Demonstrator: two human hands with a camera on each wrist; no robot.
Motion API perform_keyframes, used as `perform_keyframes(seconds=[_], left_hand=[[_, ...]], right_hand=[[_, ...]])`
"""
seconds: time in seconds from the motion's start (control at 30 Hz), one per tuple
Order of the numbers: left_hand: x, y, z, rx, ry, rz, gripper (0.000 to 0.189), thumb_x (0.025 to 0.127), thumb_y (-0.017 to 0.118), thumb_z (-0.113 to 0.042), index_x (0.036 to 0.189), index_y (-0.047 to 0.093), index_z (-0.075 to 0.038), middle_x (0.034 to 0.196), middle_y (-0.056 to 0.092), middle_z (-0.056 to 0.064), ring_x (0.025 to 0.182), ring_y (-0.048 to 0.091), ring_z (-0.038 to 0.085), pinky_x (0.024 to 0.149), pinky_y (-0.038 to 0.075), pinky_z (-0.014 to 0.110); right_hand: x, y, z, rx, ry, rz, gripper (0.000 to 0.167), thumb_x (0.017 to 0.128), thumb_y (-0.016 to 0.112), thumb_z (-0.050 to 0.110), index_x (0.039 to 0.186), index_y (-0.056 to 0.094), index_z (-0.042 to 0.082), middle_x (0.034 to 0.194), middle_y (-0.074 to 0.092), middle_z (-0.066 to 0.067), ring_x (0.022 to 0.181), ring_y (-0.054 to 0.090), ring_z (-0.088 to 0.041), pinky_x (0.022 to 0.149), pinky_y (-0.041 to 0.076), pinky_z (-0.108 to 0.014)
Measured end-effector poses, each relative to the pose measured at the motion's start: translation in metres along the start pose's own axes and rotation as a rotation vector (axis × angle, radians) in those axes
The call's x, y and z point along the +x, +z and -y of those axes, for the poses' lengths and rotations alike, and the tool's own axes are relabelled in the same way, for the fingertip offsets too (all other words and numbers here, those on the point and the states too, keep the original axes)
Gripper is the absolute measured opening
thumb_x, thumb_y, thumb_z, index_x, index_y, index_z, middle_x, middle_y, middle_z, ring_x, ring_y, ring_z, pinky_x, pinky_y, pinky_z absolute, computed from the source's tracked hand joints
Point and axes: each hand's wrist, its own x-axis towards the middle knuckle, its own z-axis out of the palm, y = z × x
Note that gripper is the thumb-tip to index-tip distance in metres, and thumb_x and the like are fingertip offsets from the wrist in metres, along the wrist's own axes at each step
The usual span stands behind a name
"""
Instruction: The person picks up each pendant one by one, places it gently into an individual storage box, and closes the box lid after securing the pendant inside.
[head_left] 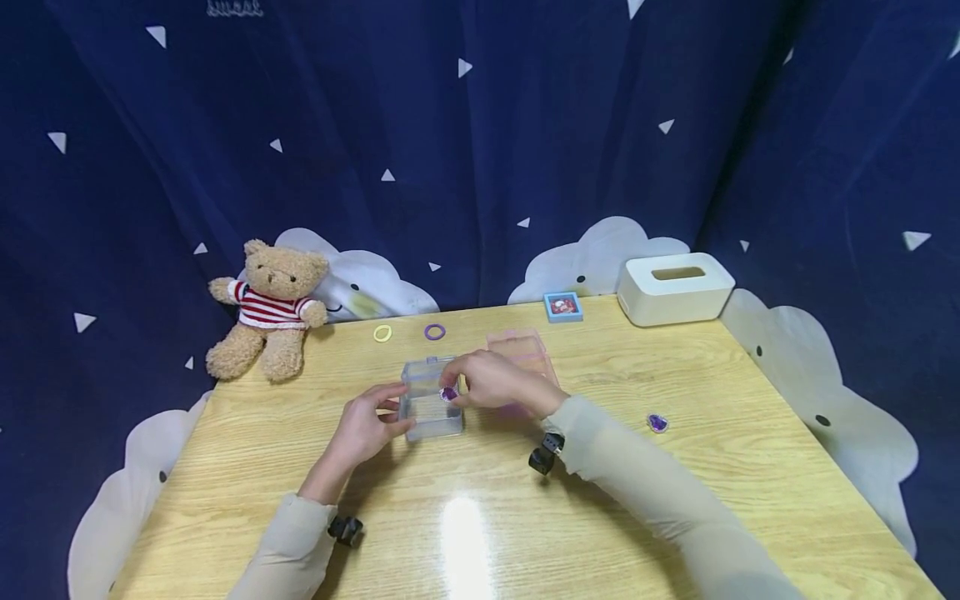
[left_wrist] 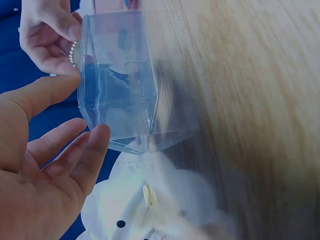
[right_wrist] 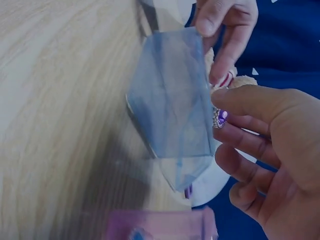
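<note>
A clear plastic box sits on the table in front of me with its top open. At its left end my left hand holds it, thumb at the front corner and fingers towards the back. Over the box's right side my right hand pinches a purple gem between thumb and index finger. The right wrist view shows the gem's silver beaded rim beside the box's edge. A translucent pink box lies behind the right hand, which partly hides it.
A second purple gem lies to the right. Behind the box are a yellow ring and a purple ring. A teddy bear sits back left; a small blue frame and a white tissue box stand back right.
</note>
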Motion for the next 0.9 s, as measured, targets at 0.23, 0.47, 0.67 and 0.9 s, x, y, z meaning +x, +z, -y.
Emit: perform_keyframes(seconds=[0.23, 0.47, 0.67, 0.9], left_hand=[[0.0, -0.001, -0.001, 0.009, 0.004, -0.003, 0.06, 0.079, 0.081, -0.002, 0.135, 0.059, 0.0, 0.139, 0.059, 0.019, 0.108, 0.068, 0.037, 0.089, 0.062, 0.039], [0.0, 0.0, -0.001, 0.014, -0.008, -0.004, 0.059, 0.08, 0.081, -0.003, 0.135, 0.06, -0.001, 0.139, 0.059, 0.019, 0.108, 0.068, 0.038, 0.089, 0.063, 0.039], [0.0, 0.001, 0.0, 0.007, 0.001, -0.01, 0.059, 0.079, 0.081, -0.002, 0.134, 0.06, 0.0, 0.137, 0.06, 0.02, 0.107, 0.068, 0.04, 0.087, 0.063, 0.039], [0.001, 0.002, 0.001, -0.012, 0.023, -0.014, 0.059, 0.079, 0.082, -0.001, 0.133, 0.06, 0.002, 0.136, 0.061, 0.02, 0.105, 0.069, 0.041, 0.084, 0.064, 0.034]], right_hand=[[0.011, 0.01, 0.006, -0.057, 0.038, 0.047, 0.027, 0.081, 0.081, 0.03, 0.106, 0.075, 0.022, 0.1, 0.075, 0.009, 0.094, 0.07, -0.011, 0.086, 0.057, -0.029], [0.02, 0.018, 0.009, -0.096, 0.079, 0.082, 0.022, 0.078, 0.083, 0.033, 0.098, 0.075, 0.025, 0.094, 0.074, 0.013, 0.087, 0.068, -0.007, 0.076, 0.056, -0.025], [0.024, 0.024, 0.012, -0.12, 0.122, 0.118, 0.019, 0.078, 0.084, 0.034, 0.092, 0.076, 0.026, 0.085, 0.072, 0.014, 0.079, 0.064, -0.004, 0.07, 0.054, -0.023], [0.026, 0.024, 0.016, -0.185, 0.16, 0.153, 0.016, 0.077, 0.085, 0.034, 0.089, 0.077, 0.028, 0.085, 0.071, 0.015, 0.078, 0.064, -0.008, 0.068, 0.055, -0.027]])
